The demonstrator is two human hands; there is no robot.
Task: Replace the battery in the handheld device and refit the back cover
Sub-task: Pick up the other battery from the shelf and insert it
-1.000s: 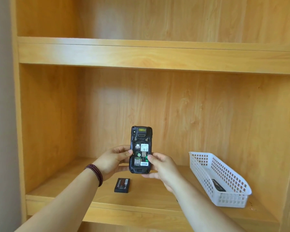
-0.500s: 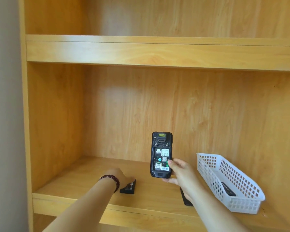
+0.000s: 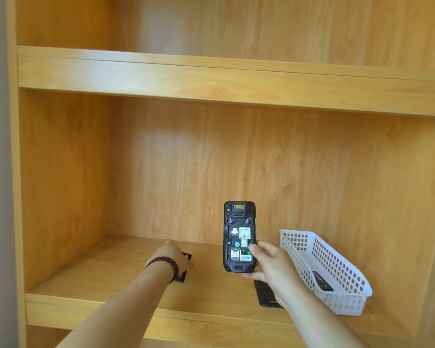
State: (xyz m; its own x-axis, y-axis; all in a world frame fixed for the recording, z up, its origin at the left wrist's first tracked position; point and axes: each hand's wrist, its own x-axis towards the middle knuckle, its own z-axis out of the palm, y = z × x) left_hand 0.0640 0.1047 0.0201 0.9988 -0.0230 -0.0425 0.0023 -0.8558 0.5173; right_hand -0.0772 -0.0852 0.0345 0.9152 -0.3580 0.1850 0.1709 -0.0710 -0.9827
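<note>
Right hand (image 3: 269, 262) gripped the upright handheld device (image 3: 239, 237), its back compartment uncovered, left hand (image 3: 172, 257) lay over the battery (image 3: 183, 270) on the shelf (image 3: 111, 277), grip unclear, white basket (image 3: 337, 277) beside the right hand.

Warm, even daylight fills the wooden shelf (image 3: 211, 292). A soft bright patch of glare sits on the back panel (image 3: 161, 151), and another on the panel above. The left wall (image 3: 60, 184) is shaded toward its rear corner. Shadows are faint and diffuse. Focus is fairly sharp at centre; wide-angle distortion bows the shelf edges toward the frame's borders.
</note>
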